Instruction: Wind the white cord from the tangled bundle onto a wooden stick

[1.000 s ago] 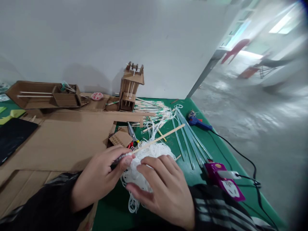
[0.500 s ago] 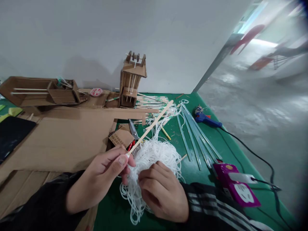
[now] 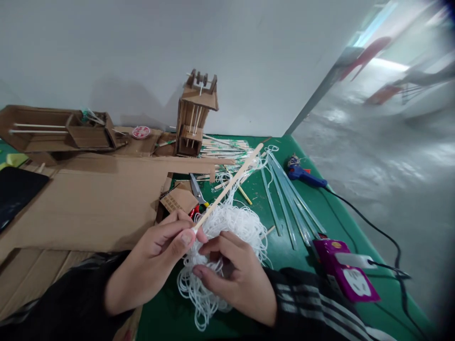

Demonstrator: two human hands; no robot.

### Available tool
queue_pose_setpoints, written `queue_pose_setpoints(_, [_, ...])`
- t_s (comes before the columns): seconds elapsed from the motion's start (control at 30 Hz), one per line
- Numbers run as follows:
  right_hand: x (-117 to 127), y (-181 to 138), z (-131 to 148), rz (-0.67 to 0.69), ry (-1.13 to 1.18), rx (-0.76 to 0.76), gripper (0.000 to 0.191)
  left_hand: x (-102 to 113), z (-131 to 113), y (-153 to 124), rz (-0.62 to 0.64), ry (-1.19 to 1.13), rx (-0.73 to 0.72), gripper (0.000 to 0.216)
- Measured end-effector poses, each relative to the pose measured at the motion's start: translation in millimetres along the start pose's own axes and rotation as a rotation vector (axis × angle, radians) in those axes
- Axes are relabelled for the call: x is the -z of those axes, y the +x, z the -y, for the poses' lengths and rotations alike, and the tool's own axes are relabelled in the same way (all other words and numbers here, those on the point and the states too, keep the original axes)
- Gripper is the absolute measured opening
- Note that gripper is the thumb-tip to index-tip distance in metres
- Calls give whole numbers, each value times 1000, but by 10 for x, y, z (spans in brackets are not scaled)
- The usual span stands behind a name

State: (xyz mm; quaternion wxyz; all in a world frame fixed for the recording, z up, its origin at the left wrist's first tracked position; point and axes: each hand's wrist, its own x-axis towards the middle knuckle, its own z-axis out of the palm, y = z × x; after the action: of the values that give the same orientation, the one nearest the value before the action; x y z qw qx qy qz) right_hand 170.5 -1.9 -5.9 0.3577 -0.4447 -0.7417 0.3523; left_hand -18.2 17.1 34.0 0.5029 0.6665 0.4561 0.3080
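My left hand pinches the lower end of a long, flat wooden stick between thumb and fingers. White string shows at the pinched end, and the stick slants up to the right. Close beside it, my right hand hovers over the heap of white string with its thumb and fingers apart. I see nothing gripped in it, though strands lie right behind the fingers. The heap spreads under and between both hands on the green tabletop.
Cardboard sheets cover the left, beside a dark tablet-like slab. A cardboard tower stands against the wall. Scissors, wooden sticks, clear glue sticks, a blue glue gun and a purple packet lie around.
My right hand's curled fingers have spread apart, with the thumb moving away from them. My left hand and the wooden stick have shifted slightly right.
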Motion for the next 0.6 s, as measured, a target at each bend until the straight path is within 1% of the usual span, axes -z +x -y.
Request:
queue_pose_setpoints(0.1, [-23,19,-14,-19,7,30,4,-4,-1,-3,-11,21,6,36])
queue_pose_setpoints(0.17, [-18,29,-24,-13,42,49,7,-1,15,-8,-22,26,19,37])
queue_pose_setpoints(0.27, [7,38,-32,5,109,53,9,2,48,-9,-21,-36,25,34])
queue_pose_setpoints(0.37, [33,40,-28,37,166,22,11,-4,78,-3,-20,-129,37,31])
queue_pose_setpoints(0.47, [49,40,-20,57,215,-16,11,-17,112,1,-64,-173,71,30])
queue_pose_setpoints(0.6, [58,37,-15,61,234,-51,8,-31,165,4,-99,-249,122,35])
